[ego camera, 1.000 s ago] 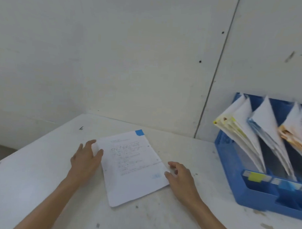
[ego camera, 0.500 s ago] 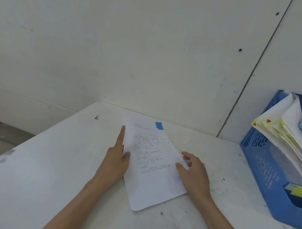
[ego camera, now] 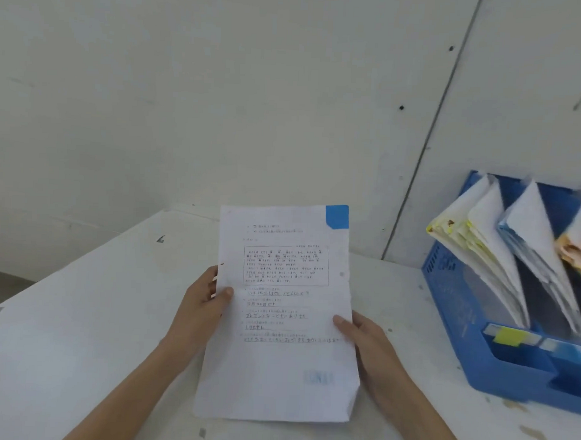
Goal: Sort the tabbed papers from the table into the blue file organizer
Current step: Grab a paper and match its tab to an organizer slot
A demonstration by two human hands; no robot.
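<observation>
Paper (ego camera: 278, 334) held in 2 hands above the worktop (ego camera: 80, 344)
Fingers of the left hand (ego camera: 198, 312) pinch its 9 o'clock edge, those of the right hand (ego camera: 373, 351) its 3 o'clock edge; blue tab (ego camera: 337, 216) at 1 o'clock, organizer (ego camera: 507, 375) apart at 3 o'clock.

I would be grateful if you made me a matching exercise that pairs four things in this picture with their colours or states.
Things:
1 corner tab of the held sheet
2 leftmost bundle in the blue file organizer
3 rightmost bundle
4 left hand

Matches:
a orange-edged
b blue
c pinching the sheet's left edge
d yellow-edged

Pairs: 1-b, 2-d, 3-a, 4-c
</observation>
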